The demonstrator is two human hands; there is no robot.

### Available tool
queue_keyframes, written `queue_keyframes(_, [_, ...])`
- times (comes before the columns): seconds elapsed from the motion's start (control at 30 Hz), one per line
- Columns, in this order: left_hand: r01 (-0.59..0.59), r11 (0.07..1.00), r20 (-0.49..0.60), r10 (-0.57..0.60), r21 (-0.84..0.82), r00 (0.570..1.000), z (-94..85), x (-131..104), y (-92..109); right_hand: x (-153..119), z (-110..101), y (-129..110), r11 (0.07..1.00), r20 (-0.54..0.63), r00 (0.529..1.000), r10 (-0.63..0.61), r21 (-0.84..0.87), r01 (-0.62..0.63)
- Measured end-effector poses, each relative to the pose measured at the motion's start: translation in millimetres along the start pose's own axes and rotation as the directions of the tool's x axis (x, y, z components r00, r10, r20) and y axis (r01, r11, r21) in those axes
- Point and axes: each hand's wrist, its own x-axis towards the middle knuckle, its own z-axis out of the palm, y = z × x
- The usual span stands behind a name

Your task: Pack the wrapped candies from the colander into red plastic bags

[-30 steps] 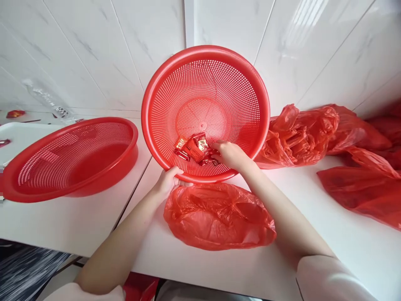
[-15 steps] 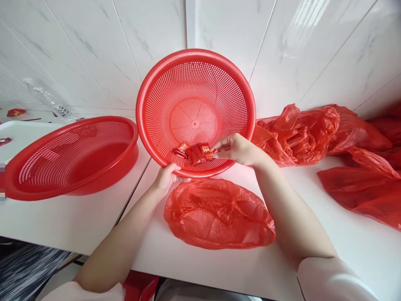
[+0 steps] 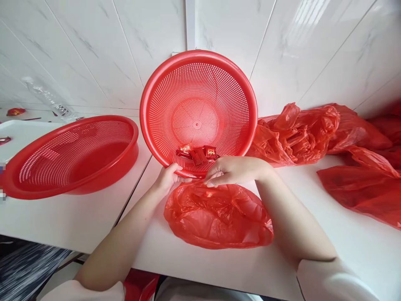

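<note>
A red perforated plastic basket (image 3: 197, 79) is tipped towards me against the wall. My left hand (image 3: 167, 179) grips its lower rim, thumb over the edge and fingers beneath. Several small red wrapped snack packets (image 3: 198, 156) lie inside, low on the near wall. Below the basket, a red plastic bag (image 3: 216, 225) is spread on the table with its mouth facing up. My right hand (image 3: 233, 170) hangs over the bag's far edge, fingers curved downward and thumb apart. Just under those fingertips shows a small blurred orange-red spot, perhaps a packet.
To the left stands a second red basket (image 3: 94, 186), near a white tray (image 3: 19, 129) and a clear plastic bottle (image 3: 46, 96). Crumpled red bags (image 3: 300, 138) lie along the wall at the right, with another red bag (image 3: 360, 184) closer to me. The tiled wall (image 3: 94, 42) bounds the back.
My right hand has moved from the packets in the basket down and towards me, over the bag. The basket has shifted slightly right; my left hand still holds its rim.
</note>
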Motion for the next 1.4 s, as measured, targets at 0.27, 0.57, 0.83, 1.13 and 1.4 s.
queue_keyframes(0.27, [0.074,0.990,0.065,-0.066,-0.122,0.996,17.4,-8.6,-12.3,45.7,29.7,27.9,0.958,-0.582,0.813,0.002,-0.233,-0.169])
queue_keyframes(0.57, [0.098,0.989,0.078,-0.090,-0.114,0.993,23.1,-12.5,-15.8,57.9,39.9,51.6,0.961,-0.583,0.811,0.057,-0.188,-0.203])
queue_keyframes(0.83, [0.014,0.997,0.060,-0.009,-0.080,0.998,8.4,-5.2,-11.3,40.6,18.6,41.1,0.881,-0.499,0.865,0.050,0.430,0.197])
queue_keyframes(1.13, [-0.026,0.997,0.086,0.032,-0.068,0.996,3.8,-1.8,-4.0,27.8,8.8,28.4,0.847,-0.456,0.890,-0.018,0.466,0.256])
queue_keyframes(1.4, [0.003,0.998,0.040,-0.001,-0.057,0.999,2.4,-0.9,-3.9,19.6,4.9,24.3,0.906,-0.431,0.901,-0.038,0.367,0.213])
